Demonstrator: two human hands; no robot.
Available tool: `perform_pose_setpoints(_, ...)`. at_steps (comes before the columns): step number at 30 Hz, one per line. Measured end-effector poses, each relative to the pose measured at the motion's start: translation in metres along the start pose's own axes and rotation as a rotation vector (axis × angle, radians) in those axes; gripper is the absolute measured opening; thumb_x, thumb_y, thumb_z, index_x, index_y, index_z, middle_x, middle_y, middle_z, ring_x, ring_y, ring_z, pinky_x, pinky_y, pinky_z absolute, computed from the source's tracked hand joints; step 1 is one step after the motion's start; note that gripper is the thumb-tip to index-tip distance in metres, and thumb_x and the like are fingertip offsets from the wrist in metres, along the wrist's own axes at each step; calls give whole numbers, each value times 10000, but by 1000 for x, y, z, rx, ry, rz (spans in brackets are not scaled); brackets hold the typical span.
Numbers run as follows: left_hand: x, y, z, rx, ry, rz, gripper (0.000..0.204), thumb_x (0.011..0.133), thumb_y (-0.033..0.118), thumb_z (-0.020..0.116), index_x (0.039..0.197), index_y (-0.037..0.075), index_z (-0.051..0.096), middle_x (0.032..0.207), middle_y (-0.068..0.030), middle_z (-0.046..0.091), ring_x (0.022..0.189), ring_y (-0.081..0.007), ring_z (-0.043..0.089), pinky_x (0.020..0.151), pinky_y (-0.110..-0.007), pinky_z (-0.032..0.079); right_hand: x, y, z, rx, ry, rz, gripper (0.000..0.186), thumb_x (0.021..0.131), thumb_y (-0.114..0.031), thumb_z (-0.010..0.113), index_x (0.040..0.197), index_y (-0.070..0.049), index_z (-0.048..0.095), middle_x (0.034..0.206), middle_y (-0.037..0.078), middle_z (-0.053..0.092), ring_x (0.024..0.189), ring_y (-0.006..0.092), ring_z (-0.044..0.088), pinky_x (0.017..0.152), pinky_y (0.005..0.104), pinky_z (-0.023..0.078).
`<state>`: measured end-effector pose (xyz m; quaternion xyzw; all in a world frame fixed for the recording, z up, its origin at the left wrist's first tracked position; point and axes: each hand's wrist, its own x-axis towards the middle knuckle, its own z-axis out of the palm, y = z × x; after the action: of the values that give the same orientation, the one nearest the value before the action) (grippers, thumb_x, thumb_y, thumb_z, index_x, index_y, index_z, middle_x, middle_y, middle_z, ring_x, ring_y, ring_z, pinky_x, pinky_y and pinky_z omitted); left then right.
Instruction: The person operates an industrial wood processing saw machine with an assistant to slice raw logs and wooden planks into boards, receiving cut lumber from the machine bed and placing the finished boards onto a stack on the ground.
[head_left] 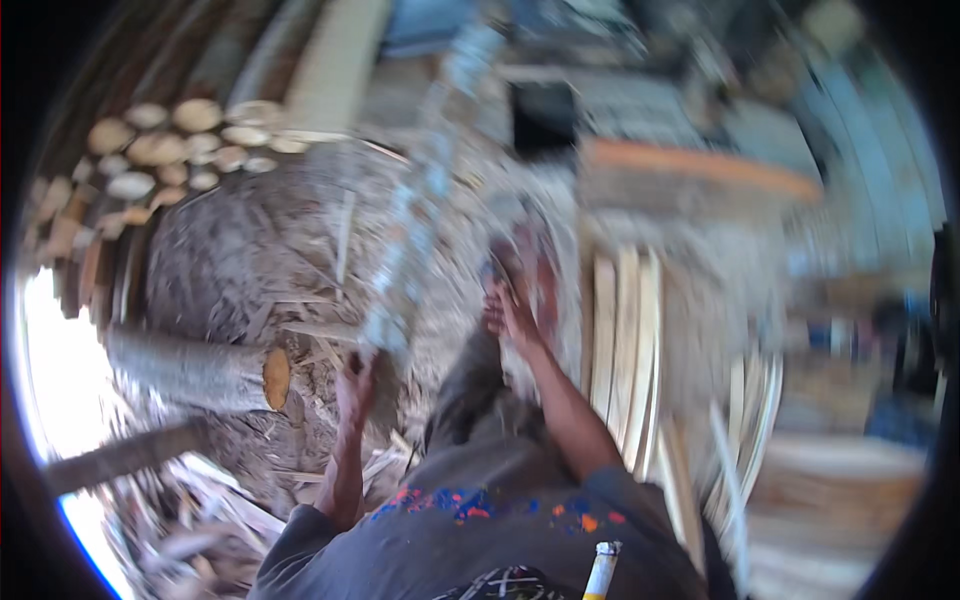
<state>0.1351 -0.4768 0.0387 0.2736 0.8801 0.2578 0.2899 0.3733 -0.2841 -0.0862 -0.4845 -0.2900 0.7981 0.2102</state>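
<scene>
Cut log [190,372]: evenly lit; cut face fairly crisp, bark softer.
Glare patch [60,350]: left of log; blown to white, bluish fringe at its lower edge.
Pole stack [190,150]: above log; cut ends bright, lengths shaded and soft.
Mottled pole [405,250]: right of log; streaked by motion blur.
Orange-edged board [700,168]: far right of log and higher; smeared sideways.
Shirt [480,535]: below and right of log; dim, sharper than board.
Fisheye rim: black corners well out from log; straight edges bowing.
</scene>
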Motion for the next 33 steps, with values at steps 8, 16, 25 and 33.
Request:
perform_pose_setpoints(8,14,18,6,-103,274,-366,523,734,479,702,949,6,645,849,-181,657,817,-293,644,724,-391,484,98,-186,216,-250,-409,-185,581,895,-438,568,1304,-36,472,1179,61,566,1072,182,533,940,311,403)
perform_pose_setpoints(16,371,160,-310,24,420,240,555,904,487,501,1211,31,572,964,-216,663,876,-231,638,750,-344,477,168,-416,392,-350,-906,-322,396,954,-365,481,1237,-87,503,966,93,648,740,142,646,543,247,520)
perform_pose_setpoints(25,515,360,-206,-583,26,355,859,928,639,177,825,-45,688,1167,-175,612,1130,-301,545,1016,-419,365,301,-362,137,-548,-570,-97,383,925,-334,553,1167,-38,565,942,74,670,730,135,654,572,247,503)
perform_pose_setpoints(33,582,484,67,-542,-127,362,756,862,475,598,1408,25,329,1129,-203,606,1070,-249,563,917,-333,420,428,-570,19,-568,301,-680,448,903,-377,568,1162,-12,542,914,103,666,760,170,644,637,276,495)
